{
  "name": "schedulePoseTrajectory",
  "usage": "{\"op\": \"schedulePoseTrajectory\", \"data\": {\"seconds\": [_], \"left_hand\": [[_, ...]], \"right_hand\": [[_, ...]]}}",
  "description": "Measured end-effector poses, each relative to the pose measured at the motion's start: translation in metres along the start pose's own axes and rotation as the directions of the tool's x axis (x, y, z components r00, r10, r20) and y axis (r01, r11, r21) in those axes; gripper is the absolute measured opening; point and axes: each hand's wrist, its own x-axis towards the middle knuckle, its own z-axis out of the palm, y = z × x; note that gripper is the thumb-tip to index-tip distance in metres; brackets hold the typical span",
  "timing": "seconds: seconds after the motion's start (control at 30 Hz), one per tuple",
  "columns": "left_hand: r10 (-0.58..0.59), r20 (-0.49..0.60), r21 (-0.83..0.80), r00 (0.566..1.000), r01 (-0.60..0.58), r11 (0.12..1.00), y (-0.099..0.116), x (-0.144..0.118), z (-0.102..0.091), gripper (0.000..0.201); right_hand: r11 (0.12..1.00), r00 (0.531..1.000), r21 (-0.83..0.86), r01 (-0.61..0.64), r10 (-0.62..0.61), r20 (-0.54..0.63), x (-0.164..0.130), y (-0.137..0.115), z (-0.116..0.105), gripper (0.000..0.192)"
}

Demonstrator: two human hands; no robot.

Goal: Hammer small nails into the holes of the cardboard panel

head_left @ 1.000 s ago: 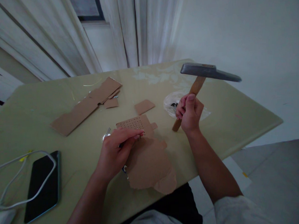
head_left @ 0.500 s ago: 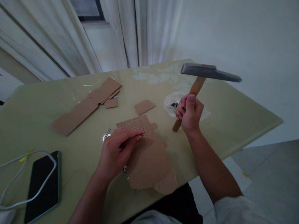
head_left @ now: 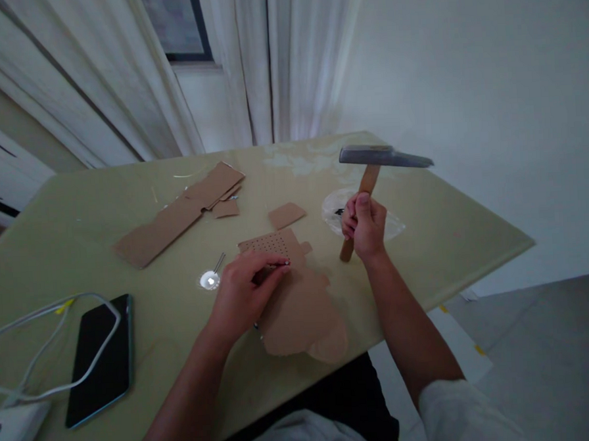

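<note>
My right hand (head_left: 368, 226) is wrapped round the wooden handle of a hammer (head_left: 384, 156), holding its grey metal head up over the right side of the table. Thumb and forefinger of my left hand (head_left: 251, 285) are pinched together against a cut-out cardboard piece (head_left: 299, 312). Something tiny shows at those fingertips, too small to name. Just beyond them, the upper part of the cardboard carries a grid of small dark holes (head_left: 269, 245). My left hand covers the cardboard's left side.
A small shiny round dish (head_left: 209, 280) with thin metal pins beside it lies left of my left hand. Cardboard scraps (head_left: 176, 223) and a smaller piece (head_left: 287, 215) lie farther back. A plastic bag (head_left: 331, 209) is behind the hammer. A tablet (head_left: 102, 362) and white cable (head_left: 61, 390) lie left.
The hammer head has come slightly down and left in view. My left fingertips stay pinched at the cardboard. The view has shifted a little, and the shiny dish shows more fully.
</note>
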Motion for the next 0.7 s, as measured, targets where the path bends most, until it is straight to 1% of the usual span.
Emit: {"op": "schedulePoseTrajectory", "data": {"seconds": [0.07,0.13,0.17,0.23,0.3,0.33,0.4,0.47,0.53,0.6,0.7], "left_hand": [[-0.022,-0.006,-0.012,1.0,0.022,1.0,-0.002,0.001,0.0,0.012],[-0.04,-0.005,-0.032,0.999,0.04,0.999,-0.003,0.002,0.001,0.012],[-0.042,-0.002,-0.046,0.999,0.042,0.998,-0.004,0.002,0.001,0.012],[-0.044,0.008,-0.075,0.999,0.045,0.996,-0.004,0.003,0.001,0.012],[-0.044,0.008,-0.088,0.999,0.045,0.995,-0.003,0.004,0.002,0.011],[-0.042,0.004,-0.087,0.999,0.043,0.995,-0.003,0.004,0.002,0.011],[-0.042,-0.005,-0.083,0.999,0.041,0.996,-0.002,0.005,0.003,0.012],[-0.043,-0.002,-0.08,0.999,0.042,0.996,-0.002,0.006,0.003,0.012],[-0.044,-0.002,-0.075,0.999,0.044,0.996,-0.002,0.006,0.003,0.012],[-0.042,-0.003,-0.073,0.999,0.042,0.996,-0.003,0.007,0.004,0.012],[-0.042,0.0,-0.076,0.999,0.041,0.996,-0.003,0.007,0.004,0.012]], "right_hand": [[1.0,0.999,-0.008,-0.029,0.029,0.043,-0.003,-0.005,-0.001,0.076],[0.994,0.987,-0.055,-0.099,0.105,0.12,-0.008,-0.013,-0.004,0.076],[0.984,0.972,-0.098,-0.149,0.164,0.167,-0.012,-0.018,-0.007,0.075],[0.948,0.928,-0.213,-0.238,0.287,0.238,-0.021,-0.032,-0.014,0.072],[0.904,0.88,-0.332,-0.268,0.37,0.297,-0.031,-0.048,-0.021,0.07],[0.889,0.867,-0.391,-0.238,0.376,0.327,-0.034,-0.056,-0.024,0.069],[0.848,0.836,-0.519,-0.105,0.358,0.416,-0.04,-0.072,-0.029,0.067],[0.767,0.791,-0.637,0.077,0.342,0.507,-0.042,-0.085,-0.032,0.066],[0.674,0.768,-0.709,0.209,0.335,0.545,-0.042,-0.096,-0.033,0.065],[0.615,0.755,-0.739,0.275,0.337,0.562,-0.042,-0.103,-0.033,0.065],[0.586,0.741,-0.747,0.313,0.342,0.579,-0.04,-0.112,-0.03,0.068]]}}
